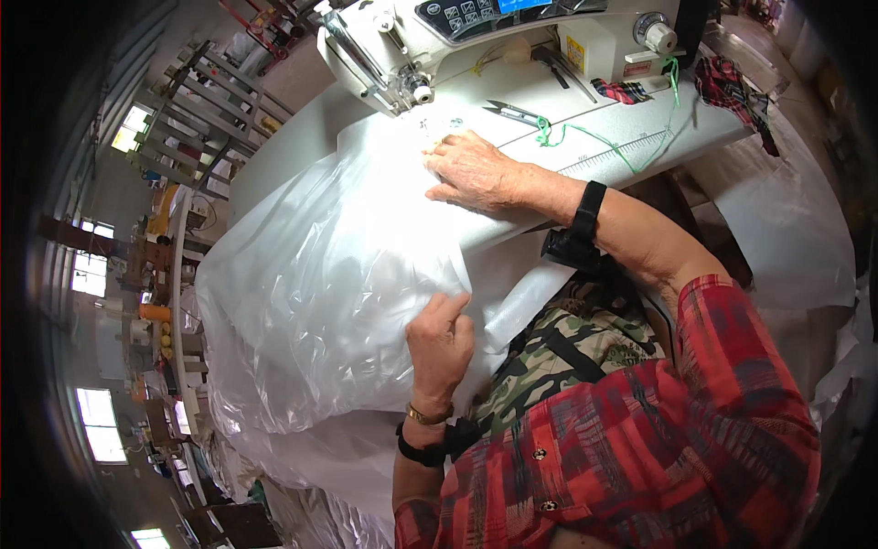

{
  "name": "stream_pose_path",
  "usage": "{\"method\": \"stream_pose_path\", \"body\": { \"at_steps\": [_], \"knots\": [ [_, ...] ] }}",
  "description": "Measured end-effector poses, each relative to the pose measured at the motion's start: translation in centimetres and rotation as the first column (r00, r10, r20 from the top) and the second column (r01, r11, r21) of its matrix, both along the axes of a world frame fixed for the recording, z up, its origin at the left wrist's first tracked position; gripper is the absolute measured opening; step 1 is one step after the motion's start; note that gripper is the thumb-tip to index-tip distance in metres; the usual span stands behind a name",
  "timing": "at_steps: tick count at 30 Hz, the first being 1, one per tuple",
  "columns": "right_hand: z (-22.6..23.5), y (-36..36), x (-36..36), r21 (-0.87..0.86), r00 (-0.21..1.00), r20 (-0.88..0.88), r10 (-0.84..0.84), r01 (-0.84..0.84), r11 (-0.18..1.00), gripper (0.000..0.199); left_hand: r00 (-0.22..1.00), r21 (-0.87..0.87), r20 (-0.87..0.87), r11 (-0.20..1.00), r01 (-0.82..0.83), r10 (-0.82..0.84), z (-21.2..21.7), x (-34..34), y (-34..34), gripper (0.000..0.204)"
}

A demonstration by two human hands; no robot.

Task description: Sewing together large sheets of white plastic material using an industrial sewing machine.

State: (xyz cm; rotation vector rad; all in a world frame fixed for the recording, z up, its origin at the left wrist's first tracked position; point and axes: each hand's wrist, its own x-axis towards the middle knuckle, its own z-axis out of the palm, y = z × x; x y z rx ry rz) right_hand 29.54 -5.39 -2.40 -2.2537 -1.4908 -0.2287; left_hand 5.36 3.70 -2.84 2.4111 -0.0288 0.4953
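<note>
Plastic sheet (302, 293): whitish and translucent, it spreads over the table's left part and drapes down its front; its upper end lies beneath the stitching head. We judge the feeding-in to be done and the sewing under way at most; with so much sheet lying loose this side of the machine, a good deal seems left.
Table (704, 126): it carries the sheet and machine; we see a ruler scale along its right part.
Sewing machine (608, 32): its lit head glares so brightly that we cannot make out needle or finished stitches.
Right hand (471, 169): rests at the sheet's edge just before the head, fingers bent; we cannot tell whether this grip pinches or only presses.
Left hand (441, 340): lower down, its grip looks closed on the sheet's near edge.
Snips (514, 112): lie unheld beside the head.
Green thread (547, 133): trails loose across the table.
</note>
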Motion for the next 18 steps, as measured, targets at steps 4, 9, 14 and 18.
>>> {"method": "stream_pose_path", "body": {
  "at_steps": [4, 9, 14, 18],
  "knots": [
    [0.0, 0.0, 0.2, -0.028, 0.998, -0.048, 0.027, -0.028, 0.999, 0.044, 0.998, 0.008, 0.053, 1.0, -0.025, 0.025, 0.7, 2.9, 1.0, 0.021],
    [0.1, 0.1, 0.4, -0.026, 0.993, -0.11, 0.033, -0.036, 0.999, 0.036, 0.996, -0.079, 0.034, 0.994, -0.077, 0.08, 1.5, 6.9, 1.5, 0.021],
    [-0.1, 0.1, 0.5, 0.003, 0.987, -0.16, 0.019, -0.019, 1.0, 0.029, 0.992, -0.116, 0.049, 0.987, -0.111, 0.117, 1.7, 11.3, 2.0, 0.023],
    [-0.8, 0.2, 1.0, 0.046, 0.985, -0.172, 0.006, 0.002, 0.999, 0.029, 0.988, -0.165, -0.074, 0.975, -0.148, 0.138, 1.7, 13.4, 2.8, 0.026]
  ]
}}
